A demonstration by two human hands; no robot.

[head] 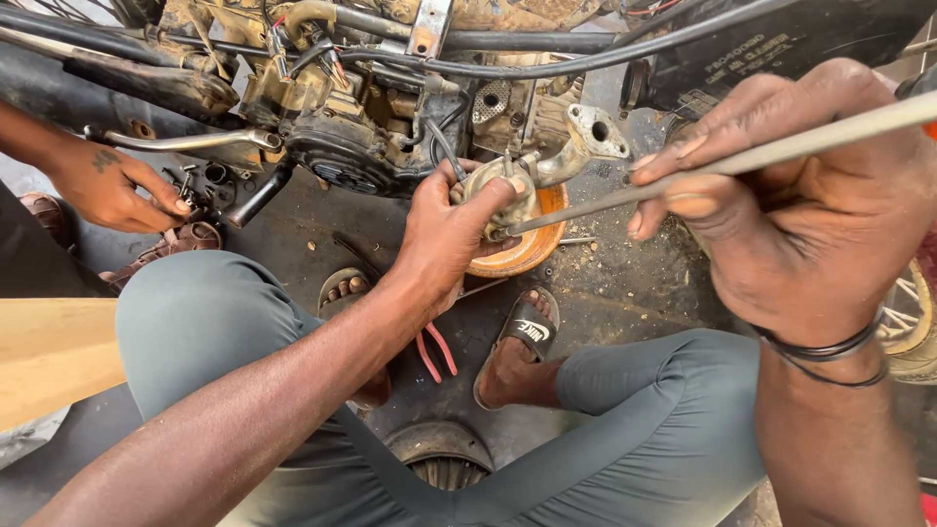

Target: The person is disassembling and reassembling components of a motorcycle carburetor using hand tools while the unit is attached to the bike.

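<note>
— Gripping what, exactly?

— The person's left hand [444,229] wraps its fingers around a small rounded metal part [503,195], dull grey and grimy, held just under the motorcycle engine [361,127] and right beside the flanged intake pipe [584,137]. It sits above an orange bowl [532,249] on the ground.

— And the other hand?

— The right hand [795,185] pinches a long thin metal rod [742,161] between thumb and fingers, pressed closed on the shaft. A dark band [830,351] circles that wrist.

— Which way does the rod run?

— Its long axis slants from upper right down to lower left; the tip points at the metal part and meets it at its lower edge.

— What is the place like?

— Dark, oily concrete floor [625,293], littered with chips and small bits. The person sits low, knees in grey-green trousers [664,410], feet in black sandals [527,327]. Red-handled pliers [434,351] lie between the feet. A pale wooden plank [54,356] juts in at left.

— Anyone else?

— Another person's hand [112,190] at far left, fingers bent over small bolts near a chrome lever [195,141].
</note>
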